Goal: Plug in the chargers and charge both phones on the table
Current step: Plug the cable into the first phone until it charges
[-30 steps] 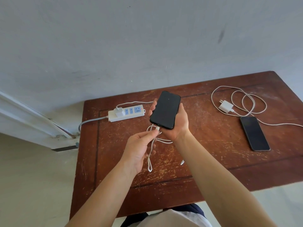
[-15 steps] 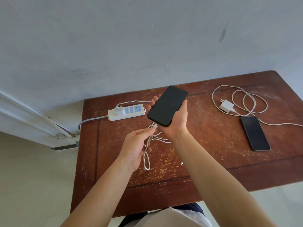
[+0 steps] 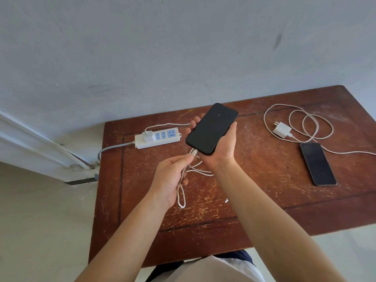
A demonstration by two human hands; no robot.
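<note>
Worn wooden table (image 3: pixel 264 200) by a wall: right hand (image 3: pixel 220 148) cradles a phone (image 3: pixel 211 128), tilted so left hand (image 3: pixel 173 178), pinching the cable (image 3: pixel 184 171), can reach its port.

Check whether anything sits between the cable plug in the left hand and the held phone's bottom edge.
Nothing visible does: the white cable plug in the left hand sits right at the bottom edge of the black phone held by the right hand.

A scratched dark wooden table (image 3: pixel 264 200) is set against a scuffed grey wall (image 3: pixel 183 47), with a pale floor (image 3: pixel 40 220) and white baseboard trim (image 3: pixel 30 143) seen at left.
</note>
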